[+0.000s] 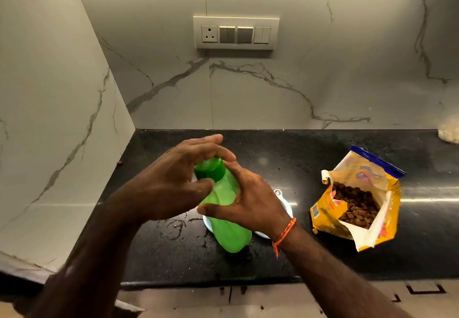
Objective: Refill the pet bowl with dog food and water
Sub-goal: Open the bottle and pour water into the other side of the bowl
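Observation:
A green plastic bottle (229, 223) stands on the black counter (310, 250), leaning a little toward the back. My right hand (250, 201) wraps around its upper body. My left hand (173, 183) curls over its green cap (211, 168), fingers on the far side and thumb on the near side. Behind the bottle a white pet bowl (285, 206) shows only at its rim, mostly hidden by the bottle and my right hand. To the right lies a torn-open yellow bag of dog food (357, 201) with brown kibble showing inside.
Water is spilled on the counter (173, 228) left of the bottle. A loose kibble piece (315, 231) lies by the bag and another (120, 163) sits near the left wall. A switch panel (236, 33) is on the marble back wall. The counter's front edge runs just below the bottle.

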Demonstrator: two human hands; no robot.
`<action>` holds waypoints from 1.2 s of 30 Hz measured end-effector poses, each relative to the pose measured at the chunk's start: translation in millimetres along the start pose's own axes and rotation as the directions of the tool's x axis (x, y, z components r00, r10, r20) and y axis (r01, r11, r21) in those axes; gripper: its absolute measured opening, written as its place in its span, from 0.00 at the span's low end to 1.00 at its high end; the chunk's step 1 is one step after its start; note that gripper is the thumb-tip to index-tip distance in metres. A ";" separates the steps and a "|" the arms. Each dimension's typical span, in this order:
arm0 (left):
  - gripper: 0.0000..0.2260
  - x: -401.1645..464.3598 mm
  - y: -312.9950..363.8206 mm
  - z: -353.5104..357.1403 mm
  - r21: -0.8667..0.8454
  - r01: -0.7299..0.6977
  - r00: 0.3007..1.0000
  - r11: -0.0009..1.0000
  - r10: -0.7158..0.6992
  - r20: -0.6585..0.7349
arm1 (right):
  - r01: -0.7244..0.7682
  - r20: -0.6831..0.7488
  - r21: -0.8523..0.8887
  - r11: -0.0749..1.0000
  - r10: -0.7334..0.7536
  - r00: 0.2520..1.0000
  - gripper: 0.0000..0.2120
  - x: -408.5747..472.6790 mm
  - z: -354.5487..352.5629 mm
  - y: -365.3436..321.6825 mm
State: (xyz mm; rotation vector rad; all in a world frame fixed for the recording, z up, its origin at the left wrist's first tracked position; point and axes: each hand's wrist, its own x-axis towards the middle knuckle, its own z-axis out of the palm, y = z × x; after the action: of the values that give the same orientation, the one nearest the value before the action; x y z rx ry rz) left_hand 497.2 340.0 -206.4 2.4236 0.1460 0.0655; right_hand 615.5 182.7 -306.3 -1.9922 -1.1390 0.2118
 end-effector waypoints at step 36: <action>0.07 32.0 -104.1 4.2 -0.177 -0.117 0.687 0.977 -0.049 -0.725 | -0.220 0.105 -0.068 0.973 0.227 0.968 0.57 14.5 30.0 46.8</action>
State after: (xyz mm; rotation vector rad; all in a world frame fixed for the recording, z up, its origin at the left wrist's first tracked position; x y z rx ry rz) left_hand 520.1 419.3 -277.5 2.0495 0.4291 1.0267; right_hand 639.2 198.8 -356.2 -2.1819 -0.9964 0.4170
